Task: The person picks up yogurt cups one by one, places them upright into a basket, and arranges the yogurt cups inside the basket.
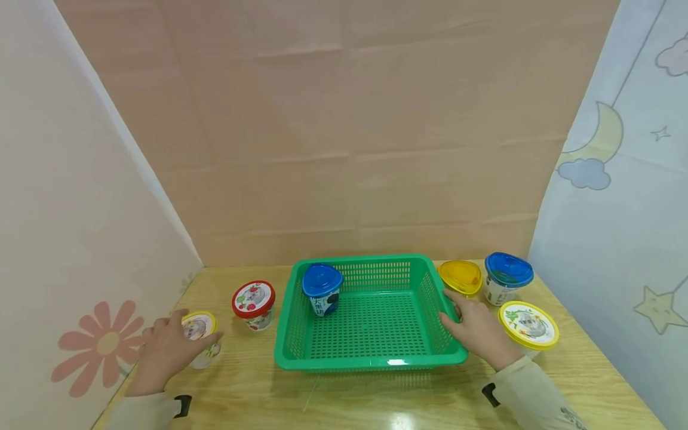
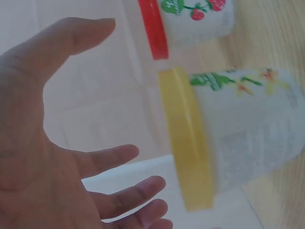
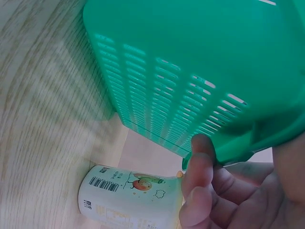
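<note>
My left hand [image 1: 169,347] is spread just over a white tub with a yellow lid [image 1: 200,334] at the table's left. In the left wrist view the fingers and thumb stand apart, with space between them and the lid [image 2: 185,138]. My right hand [image 1: 475,327] grips the right rim of a green plastic basket [image 1: 371,362], thumb over the rim and fingers curled beneath it on the outside. Inside the basket, at its back left, stands a blue-lidded cup [image 1: 322,292]. Beside the right fingers is a cup with an orange-yellow lid [image 1: 460,276].
A red-lidded tub [image 1: 254,301] stands between my left hand and the basket. To the right are a blue-lidded cup [image 1: 507,276] and another yellow-lidded tub [image 1: 529,325], close to my right wrist. Walls [image 1: 344,131] enclose the wooden table [image 1: 252,388] at the back and sides.
</note>
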A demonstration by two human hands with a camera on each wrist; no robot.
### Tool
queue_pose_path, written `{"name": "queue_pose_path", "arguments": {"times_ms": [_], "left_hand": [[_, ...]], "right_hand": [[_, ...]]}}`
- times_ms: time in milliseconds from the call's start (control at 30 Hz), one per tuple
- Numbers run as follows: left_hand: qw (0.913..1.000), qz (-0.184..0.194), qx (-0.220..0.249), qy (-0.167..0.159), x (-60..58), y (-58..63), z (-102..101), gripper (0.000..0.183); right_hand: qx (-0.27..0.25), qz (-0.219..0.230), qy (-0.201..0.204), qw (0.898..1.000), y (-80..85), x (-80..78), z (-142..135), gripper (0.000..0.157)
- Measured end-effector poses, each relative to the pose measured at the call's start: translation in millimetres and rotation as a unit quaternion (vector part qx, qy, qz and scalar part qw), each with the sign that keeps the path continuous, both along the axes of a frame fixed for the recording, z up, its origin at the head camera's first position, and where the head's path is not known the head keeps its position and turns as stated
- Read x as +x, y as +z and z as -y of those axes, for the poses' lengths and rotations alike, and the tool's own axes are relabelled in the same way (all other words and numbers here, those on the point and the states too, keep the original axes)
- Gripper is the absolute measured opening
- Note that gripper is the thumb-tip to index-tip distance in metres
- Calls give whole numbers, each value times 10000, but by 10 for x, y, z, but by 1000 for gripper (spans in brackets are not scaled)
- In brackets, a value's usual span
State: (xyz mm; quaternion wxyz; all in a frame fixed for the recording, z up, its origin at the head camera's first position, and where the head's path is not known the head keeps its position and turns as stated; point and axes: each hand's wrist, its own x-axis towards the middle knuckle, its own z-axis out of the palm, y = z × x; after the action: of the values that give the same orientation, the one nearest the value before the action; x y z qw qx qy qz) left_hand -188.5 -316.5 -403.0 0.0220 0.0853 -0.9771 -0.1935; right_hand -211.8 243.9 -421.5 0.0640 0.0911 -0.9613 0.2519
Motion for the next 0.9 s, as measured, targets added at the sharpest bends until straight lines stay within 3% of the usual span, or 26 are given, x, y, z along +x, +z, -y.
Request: {"name": "queue_pose_path", "arguments": {"times_ms": [367,733,900], "left_hand": [[9998,86,181,-33,-59,-171,198,119],[9993,178,339,51,-63,-259,309,121],[9993,39,379,-17,-89,-345,379,119]], "right_hand": [[16,8,3,10000,4,10,-8,59],[13,-75,20,10000,-4,2,-2,57],[20,-50,8,10000,0,-6,-5,57]]}}
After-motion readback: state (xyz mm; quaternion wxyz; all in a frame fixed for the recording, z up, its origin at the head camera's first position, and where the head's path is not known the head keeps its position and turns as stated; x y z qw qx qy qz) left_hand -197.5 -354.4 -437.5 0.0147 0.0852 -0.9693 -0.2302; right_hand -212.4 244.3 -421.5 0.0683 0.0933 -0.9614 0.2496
